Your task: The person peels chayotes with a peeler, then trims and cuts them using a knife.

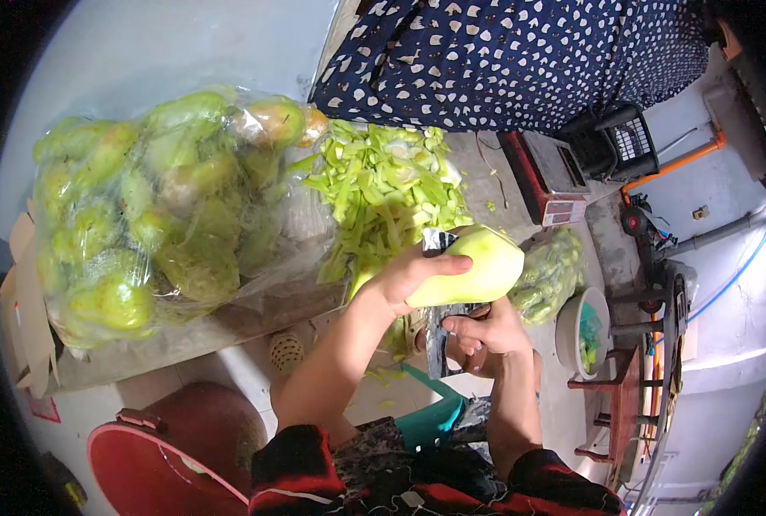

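My left hand (413, 279) is wrapped round a large peeled, pale-green papaya (484, 262), its thumb lying across the near side. Just below, my right hand (490, 331) is closed with curled fingers on a flat, silver-and-black blade-like tool (435, 340). That tool runs upright behind the fruit, and its exact kind is partly hidden. Beyond my hands a heap of green peel strips (392, 185) lies on the work surface. To the left sits a big clear plastic bag (164, 215) full of unpeeled green-yellow papayas.
A red-sided scale (546, 176) and a black basket (619, 142) stand at the back right. A filled plastic bag (551, 271) and a white tub (568, 331) are right of my hands. A red bin (168, 447) stands lower left, a wooden stool (619, 400) right.
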The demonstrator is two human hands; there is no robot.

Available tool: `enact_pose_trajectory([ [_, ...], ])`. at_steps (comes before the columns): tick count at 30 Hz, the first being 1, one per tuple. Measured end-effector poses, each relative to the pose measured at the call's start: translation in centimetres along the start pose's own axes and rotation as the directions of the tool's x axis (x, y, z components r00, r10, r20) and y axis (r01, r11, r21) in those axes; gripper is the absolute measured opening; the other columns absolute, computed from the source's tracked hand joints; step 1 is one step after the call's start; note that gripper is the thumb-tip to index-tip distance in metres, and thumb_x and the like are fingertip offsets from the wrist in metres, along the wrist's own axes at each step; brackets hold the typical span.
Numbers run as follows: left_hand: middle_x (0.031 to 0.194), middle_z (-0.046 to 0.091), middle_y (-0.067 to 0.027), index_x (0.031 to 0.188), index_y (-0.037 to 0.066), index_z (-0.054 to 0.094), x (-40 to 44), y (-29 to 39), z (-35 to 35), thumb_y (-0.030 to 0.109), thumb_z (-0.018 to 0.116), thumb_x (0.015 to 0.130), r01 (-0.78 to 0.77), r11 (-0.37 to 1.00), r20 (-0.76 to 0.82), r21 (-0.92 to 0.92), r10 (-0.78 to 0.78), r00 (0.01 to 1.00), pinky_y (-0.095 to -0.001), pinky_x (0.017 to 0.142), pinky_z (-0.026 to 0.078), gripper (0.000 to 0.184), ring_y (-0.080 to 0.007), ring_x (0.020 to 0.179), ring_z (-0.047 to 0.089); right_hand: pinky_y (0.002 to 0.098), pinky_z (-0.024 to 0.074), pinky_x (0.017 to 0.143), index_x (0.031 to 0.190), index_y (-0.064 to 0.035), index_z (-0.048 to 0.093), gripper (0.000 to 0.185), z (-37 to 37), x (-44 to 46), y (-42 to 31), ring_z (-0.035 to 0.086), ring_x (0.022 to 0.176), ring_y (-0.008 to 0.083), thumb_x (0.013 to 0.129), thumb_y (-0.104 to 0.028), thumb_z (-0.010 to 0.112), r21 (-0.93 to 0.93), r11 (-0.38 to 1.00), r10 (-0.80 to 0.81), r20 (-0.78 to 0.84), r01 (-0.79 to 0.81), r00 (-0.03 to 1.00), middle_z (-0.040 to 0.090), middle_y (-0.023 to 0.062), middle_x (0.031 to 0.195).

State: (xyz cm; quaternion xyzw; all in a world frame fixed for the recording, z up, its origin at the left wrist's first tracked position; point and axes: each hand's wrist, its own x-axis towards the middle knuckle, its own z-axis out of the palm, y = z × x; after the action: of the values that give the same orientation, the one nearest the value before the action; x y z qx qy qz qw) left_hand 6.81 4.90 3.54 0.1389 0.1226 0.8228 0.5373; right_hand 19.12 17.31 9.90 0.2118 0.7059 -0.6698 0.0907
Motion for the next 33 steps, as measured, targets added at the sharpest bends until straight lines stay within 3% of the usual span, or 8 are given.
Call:
enact_pose_trajectory([
  [5, 0.115, 0.062, -0.0141, 0.132, -0.002, 0.047, 0.2, -0.3, 0.7, 0.020, 0.074, 0.077, -0.218, 0.961, 0.010, 0.168, 0.220, 0.976, -0.0343, 0.089, 0.051, 0.066, -0.0222, 0.103, 0.062, 0.0287, 0.0360, 0.036, 0.110, 0.0051, 0.051, 0.046, 0.7, 0.5, 1.0, 0.044, 0.039, 0.0125, 0.072, 0.008, 0.076, 0.215, 0.977, -0.002, -0.043, 0.011, 0.999, 0.055, 0.0078, 0.062],
  [10, 0.116, 0.058, -0.0135, 0.137, -0.001, 0.042, 0.7, -0.7, 0.2, 0.023, 0.073, 0.076, -0.321, 0.919, -0.071, 0.230, 0.345, 0.936, -0.0327, 0.088, 0.049, 0.072, -0.0212, 0.103, 0.059, 0.0275, 0.0363, 0.036, 0.097, 0.0042, 0.053, 0.021, 0.7, 1.5, 1.6, 0.043, 0.039, 0.0090, 0.082, 0.005, 0.068, 0.267, 0.962, 0.022, 0.112, -0.051, 0.993, 0.056, 0.0065, 0.064],
  [20, 0.115, 0.059, -0.0128, 0.136, 0.002, 0.042, 1.9, -1.5, -3.3, 0.024, 0.067, 0.082, -0.380, 0.914, -0.115, 0.141, 0.397, 0.911, -0.0319, 0.087, 0.050, 0.063, -0.0191, 0.100, 0.060, 0.0264, 0.0368, 0.035, 0.106, 0.0034, 0.051, 0.032, 1.0, 4.1, 2.1, 0.044, 0.039, 0.0096, 0.080, 0.005, 0.070, 0.352, 0.930, 0.057, 0.134, -0.101, 0.989, 0.054, 0.0048, 0.064],
  [24, 0.110, 0.062, -0.0076, 0.129, 0.006, 0.049, 1.8, -0.2, -4.0, 0.039, 0.051, 0.093, -0.444, 0.894, -0.340, 0.057, 0.436, 0.833, -0.0317, 0.084, 0.051, 0.049, -0.0175, 0.095, 0.062, 0.0258, 0.0290, 0.034, 0.102, 0.0026, 0.053, 0.027, 0.8, 7.1, 2.9, 0.039, 0.038, 0.0095, 0.079, 0.003, 0.068, 0.373, 0.914, 0.102, 0.166, -0.158, 0.981, 0.046, 0.0025, 0.057],
  [26, 0.108, 0.063, -0.0057, 0.124, 0.008, 0.053, 1.4, 1.0, -4.4, 0.046, 0.047, 0.095, -0.572, 0.819, -0.438, 0.044, 0.530, 0.726, -0.0330, 0.085, 0.050, 0.048, -0.0191, 0.097, 0.062, 0.0251, 0.0274, 0.033, 0.091, 0.0010, 0.055, 0.016, -0.1, 9.6, 3.6, 0.037, 0.037, 0.0078, 0.080, 0.001, 0.066, 0.397, 0.894, 0.087, 0.302, -0.209, 0.949, 0.041, -0.0013, 0.053],
  [30, 0.117, 0.062, -0.0079, 0.127, 0.010, 0.054, 1.1, 3.2, -7.3, 0.054, 0.038, 0.096, -0.724, 0.674, -0.512, 0.147, 0.678, 0.527, -0.0414, 0.094, 0.044, 0.056, -0.0233, 0.109, 0.057, 0.0219, 0.0277, 0.033, 0.079, -0.0066, 0.051, 0.015, -0.4, 13.9, 3.0, 0.036, 0.039, 0.0038, 0.084, -0.001, 0.065, 0.450, 0.868, 0.122, 0.219, -0.211, 0.968, 0.037, -0.0065, 0.052],
  [31, 0.130, 0.055, -0.0092, 0.135, 0.014, 0.048, 0.0, 4.0, -7.9, 0.061, 0.037, 0.093, -0.676, 0.733, -0.457, 0.077, 0.628, 0.629, -0.0520, 0.101, 0.038, 0.063, -0.0263, 0.121, 0.050, 0.0214, 0.0292, 0.034, 0.080, -0.0068, 0.051, 0.015, -0.5, 14.8, 2.3, 0.037, 0.041, 0.0037, 0.085, -0.002, 0.065, 0.404, 0.893, 0.130, 0.194, -0.200, 0.972, 0.038, -0.0065, 0.054],
  [33, 0.137, 0.049, -0.0095, 0.138, 0.016, 0.044, -1.1, 5.0, -7.1, 0.064, 0.036, 0.091, -0.653, 0.753, -0.522, 0.074, 0.588, 0.618, -0.0593, 0.103, 0.032, 0.067, -0.0280, 0.127, 0.044, 0.0212, 0.0327, 0.036, 0.081, -0.0070, 0.052, 0.015, -0.8, 16.5, 0.6, 0.039, 0.044, 0.0037, 0.086, -0.003, 0.065, 0.311, 0.928, 0.164, 0.155, -0.206, 0.974, 0.040, -0.0065, 0.056],
])
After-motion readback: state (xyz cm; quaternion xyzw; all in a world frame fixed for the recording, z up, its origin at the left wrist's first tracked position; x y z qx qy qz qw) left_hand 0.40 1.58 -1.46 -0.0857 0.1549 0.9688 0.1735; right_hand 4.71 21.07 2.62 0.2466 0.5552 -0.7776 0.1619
